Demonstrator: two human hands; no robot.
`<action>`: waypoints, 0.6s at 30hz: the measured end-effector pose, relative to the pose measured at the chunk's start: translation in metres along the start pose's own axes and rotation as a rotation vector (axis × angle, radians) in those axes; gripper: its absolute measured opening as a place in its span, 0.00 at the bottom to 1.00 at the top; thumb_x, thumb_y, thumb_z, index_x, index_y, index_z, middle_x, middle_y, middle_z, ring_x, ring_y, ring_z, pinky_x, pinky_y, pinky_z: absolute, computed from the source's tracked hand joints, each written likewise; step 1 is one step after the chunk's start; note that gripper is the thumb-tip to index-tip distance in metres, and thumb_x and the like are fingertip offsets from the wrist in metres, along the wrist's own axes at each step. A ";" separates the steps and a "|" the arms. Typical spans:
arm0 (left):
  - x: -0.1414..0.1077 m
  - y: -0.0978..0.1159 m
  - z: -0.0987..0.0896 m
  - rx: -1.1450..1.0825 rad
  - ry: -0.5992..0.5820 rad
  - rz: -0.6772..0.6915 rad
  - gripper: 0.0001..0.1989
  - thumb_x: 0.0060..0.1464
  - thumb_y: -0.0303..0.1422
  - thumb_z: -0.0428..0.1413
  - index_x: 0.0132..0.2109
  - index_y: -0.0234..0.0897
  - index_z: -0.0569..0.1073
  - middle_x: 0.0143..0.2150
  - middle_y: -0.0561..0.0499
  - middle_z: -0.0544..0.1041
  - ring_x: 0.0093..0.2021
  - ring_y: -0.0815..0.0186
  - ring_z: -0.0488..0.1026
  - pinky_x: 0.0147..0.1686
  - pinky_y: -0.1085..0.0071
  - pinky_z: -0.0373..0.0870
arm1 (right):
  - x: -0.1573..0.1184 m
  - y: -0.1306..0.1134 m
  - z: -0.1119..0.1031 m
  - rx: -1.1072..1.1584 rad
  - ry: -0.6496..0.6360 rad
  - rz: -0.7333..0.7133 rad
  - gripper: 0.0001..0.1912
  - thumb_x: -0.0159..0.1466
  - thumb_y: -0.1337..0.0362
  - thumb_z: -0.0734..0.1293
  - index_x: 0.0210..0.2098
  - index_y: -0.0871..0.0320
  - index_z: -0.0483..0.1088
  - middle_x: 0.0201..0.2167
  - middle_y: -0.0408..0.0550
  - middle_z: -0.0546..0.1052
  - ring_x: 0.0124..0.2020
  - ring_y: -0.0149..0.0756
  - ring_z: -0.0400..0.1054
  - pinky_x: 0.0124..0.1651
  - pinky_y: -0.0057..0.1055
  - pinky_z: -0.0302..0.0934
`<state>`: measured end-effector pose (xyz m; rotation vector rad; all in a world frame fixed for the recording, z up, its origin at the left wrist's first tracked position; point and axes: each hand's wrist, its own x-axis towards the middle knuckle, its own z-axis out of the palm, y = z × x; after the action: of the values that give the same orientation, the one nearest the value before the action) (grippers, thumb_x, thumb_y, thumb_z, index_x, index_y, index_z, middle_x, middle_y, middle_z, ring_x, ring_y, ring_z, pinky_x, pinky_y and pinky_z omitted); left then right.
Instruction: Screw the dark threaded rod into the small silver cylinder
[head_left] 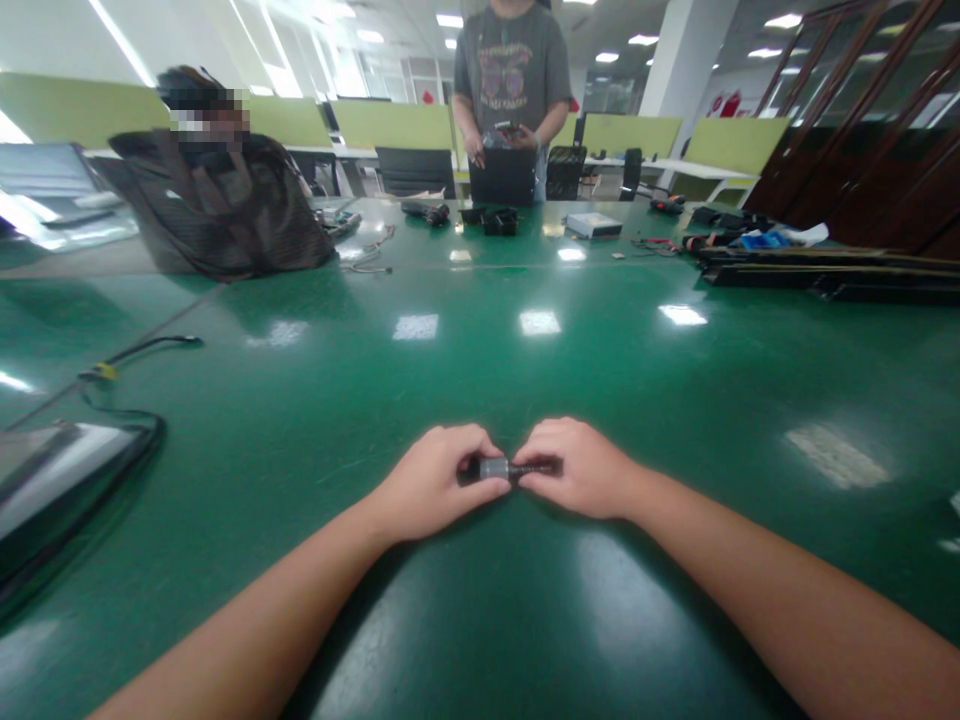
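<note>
Though slim, one gray-banded object in the near-closed grip of two hands.

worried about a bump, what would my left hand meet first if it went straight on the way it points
Most likely your right hand, facing it across the small grey-and-dark item between the two; exact depth is hard to judge from one view.

A hand could pass over the broad green tabletop beyond the left hand and right hand; at far left a black cable and a pale flat object stand in the way; farther off, a dark bag blocks the left and long black strips the right; the small items between look low, though blur leaves that unsure.
</note>
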<state>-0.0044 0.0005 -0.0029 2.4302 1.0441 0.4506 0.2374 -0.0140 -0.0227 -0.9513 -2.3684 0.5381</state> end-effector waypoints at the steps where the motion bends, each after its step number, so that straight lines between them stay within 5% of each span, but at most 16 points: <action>1: 0.000 0.000 0.000 0.001 -0.001 -0.001 0.12 0.59 0.44 0.61 0.41 0.39 0.76 0.35 0.54 0.78 0.34 0.65 0.73 0.37 0.69 0.62 | 0.000 0.000 0.000 0.002 0.000 -0.001 0.05 0.64 0.67 0.72 0.40 0.56 0.79 0.37 0.46 0.82 0.40 0.38 0.74 0.47 0.35 0.61; 18: 0.000 -0.001 0.001 -0.011 -0.005 -0.009 0.13 0.59 0.44 0.62 0.42 0.40 0.77 0.36 0.54 0.79 0.35 0.64 0.74 0.39 0.68 0.62 | -0.002 0.001 -0.003 -0.001 0.012 0.003 0.05 0.61 0.68 0.73 0.37 0.56 0.79 0.34 0.44 0.82 0.38 0.37 0.73 0.46 0.35 0.60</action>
<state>-0.0047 0.0006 -0.0045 2.4145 1.0468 0.4455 0.2412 -0.0146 -0.0213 -0.9564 -2.3576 0.5310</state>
